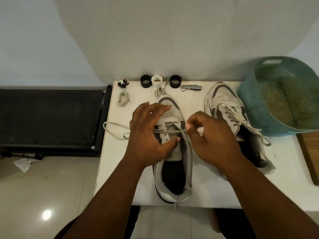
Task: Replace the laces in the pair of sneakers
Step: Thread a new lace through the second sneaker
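A white and grey sneaker (172,169) lies in the middle of the white table (120,169), toe pointing away. Its pale lace (112,130) runs across the lower eyelets and trails off in a loop to the left. My left hand (148,135) rests over the sneaker's left side with fingers spread, thumb on the tongue. My right hand (210,137) pinches the lace's right end beside the eyelets. The second sneaker (224,104) stands to the right, fully laced with loose ends. A coiled lace (122,98) lies at the back left, another coiled lace (160,91) behind the toe.
Two black rings (145,81), a white ring (156,80), a small figurine (122,83) and a metal multi-tool (191,87) line the table's back edge. A teal perforated basket (284,94) stands at the right. A wooden board (309,156) lies under it. A dark treadmill (50,118) sits left.
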A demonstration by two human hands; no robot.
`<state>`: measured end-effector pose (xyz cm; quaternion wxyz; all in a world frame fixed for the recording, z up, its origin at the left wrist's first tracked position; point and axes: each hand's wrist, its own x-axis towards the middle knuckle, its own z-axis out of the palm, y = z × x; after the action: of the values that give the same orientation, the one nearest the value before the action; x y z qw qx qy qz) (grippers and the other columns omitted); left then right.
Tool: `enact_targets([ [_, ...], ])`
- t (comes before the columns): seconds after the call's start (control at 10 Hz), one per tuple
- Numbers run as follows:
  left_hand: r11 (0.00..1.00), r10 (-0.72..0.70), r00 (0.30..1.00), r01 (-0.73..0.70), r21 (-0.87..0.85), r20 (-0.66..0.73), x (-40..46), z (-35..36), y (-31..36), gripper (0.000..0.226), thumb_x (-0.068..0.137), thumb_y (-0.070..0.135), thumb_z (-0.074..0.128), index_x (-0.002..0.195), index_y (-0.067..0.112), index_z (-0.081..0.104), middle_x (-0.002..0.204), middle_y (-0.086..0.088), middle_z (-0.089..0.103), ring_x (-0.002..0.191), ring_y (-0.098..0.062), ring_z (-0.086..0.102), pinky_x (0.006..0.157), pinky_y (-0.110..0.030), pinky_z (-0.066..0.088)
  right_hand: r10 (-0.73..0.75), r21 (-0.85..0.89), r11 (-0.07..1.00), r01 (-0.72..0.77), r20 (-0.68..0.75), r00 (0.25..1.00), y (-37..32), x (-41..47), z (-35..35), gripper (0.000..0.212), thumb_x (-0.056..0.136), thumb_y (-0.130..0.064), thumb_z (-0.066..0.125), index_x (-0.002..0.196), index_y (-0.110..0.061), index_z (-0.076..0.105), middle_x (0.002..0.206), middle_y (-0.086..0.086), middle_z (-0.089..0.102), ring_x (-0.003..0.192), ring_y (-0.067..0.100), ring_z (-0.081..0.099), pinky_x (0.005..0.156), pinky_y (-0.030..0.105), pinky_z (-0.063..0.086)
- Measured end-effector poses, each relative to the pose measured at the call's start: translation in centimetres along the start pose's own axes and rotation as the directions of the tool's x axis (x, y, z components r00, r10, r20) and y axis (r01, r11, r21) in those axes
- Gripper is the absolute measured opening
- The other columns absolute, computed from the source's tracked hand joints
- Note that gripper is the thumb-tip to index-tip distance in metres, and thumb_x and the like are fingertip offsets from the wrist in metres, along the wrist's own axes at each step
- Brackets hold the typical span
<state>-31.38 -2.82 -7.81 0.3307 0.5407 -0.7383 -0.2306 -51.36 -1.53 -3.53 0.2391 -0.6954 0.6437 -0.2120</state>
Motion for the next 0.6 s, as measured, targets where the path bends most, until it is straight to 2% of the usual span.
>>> enact_targets([
  [0.1,0.999,-0.03,1.0,0.03,-0.021,-0.003,-0.2,0.1,-0.1,0.081,0.073,0.052,0.075,0.147,0.028,0.05,0.149,0.009,0.047,0.149,-0.024,0.029,0.122,-0.043,0.025,0.085,-0.039,0.996,-0.078,0.232,0.969,0.1,0.0,-0.3,0.031,0.098,-0.047,0.056,0.072,-0.031,0.063,0.06,-0.012,0.059,0.057,0.003,0.054,0.059,0.027,0.04],
  [0.2,0.997,-0.037,0.999,0.036,-0.062,-0.01,-0.2,0.0,-0.2,0.08,0.074,0.049,0.075,0.147,0.027,0.05,0.15,0.01,0.048,0.15,-0.024,0.029,0.123,-0.042,0.024,0.1,0.644,0.751,-0.144,0.104,0.99,-0.4,0.4,-1.1,0.031,0.096,-0.031,0.058,0.066,-0.023,0.061,0.064,-0.011,0.055,0.061,0.005,0.048,0.058,0.025,0.037],
  [0.3,0.996,-0.039,0.999,0.037,-0.081,-0.014,-0.3,-0.1,-0.3,0.081,0.073,0.041,0.08,0.147,0.029,0.049,0.148,0.016,0.045,0.149,-0.021,0.028,0.123,-0.037,0.023,0.145,0.992,-0.047,-0.12,0.126,0.981,-1.2,0.5,-1.9,0.014,0.086,-0.026,0.056,0.076,-0.02,0.063,0.082,0.003,0.066,0.082,0.02,0.064,0.059,0.026,0.042],
  [0.4,0.996,-0.048,0.999,0.048,-0.075,-0.006,-0.3,-0.2,-0.3,0.082,0.073,0.042,0.08,0.148,0.033,0.046,0.146,0.021,0.041,0.15,-0.017,0.027,0.122,-0.027,0.018,0.247,0.955,0.121,-0.271,0.235,0.94,-1.4,0.5,-2.2,0.023,0.087,-0.025,0.064,0.07,-0.023,0.051,0.056,-0.002,0.044,0.045,0.013,0.039,0.046,0.022,0.027],
  [0.5,0.995,-0.061,0.998,0.061,-0.074,0.0,-0.2,-0.2,-0.2,0.08,0.074,0.049,0.076,0.147,0.032,0.047,0.149,0.015,0.045,0.149,-0.021,0.029,0.122,-0.036,0.023,0.181,0.042,0.981,-0.189,0.139,0.974,-0.7,0.3,-1.8,0.012,0.092,-0.044,0.067,0.091,-0.035,0.06,0.068,-0.011,0.058,0.061,0.003,0.055,0.056,0.024,0.041],
  [0.6,0.994,-0.063,0.998,0.061,-0.091,-0.012,-0.3,-0.2,-0.1,0.08,0.074,0.052,0.072,0.147,0.033,0.047,0.148,0.016,0.045,0.149,-0.019,0.029,0.121,-0.034,0.022,0.105,0.007,0.993,-0.114,0.345,0.933,-0.6,0.0,-1.7,0.03,0.094,-0.045,0.064,0.071,-0.027,0.064,0.064,-0.013,0.062,0.061,0.002,0.058,0.059,0.025,0.042],
])
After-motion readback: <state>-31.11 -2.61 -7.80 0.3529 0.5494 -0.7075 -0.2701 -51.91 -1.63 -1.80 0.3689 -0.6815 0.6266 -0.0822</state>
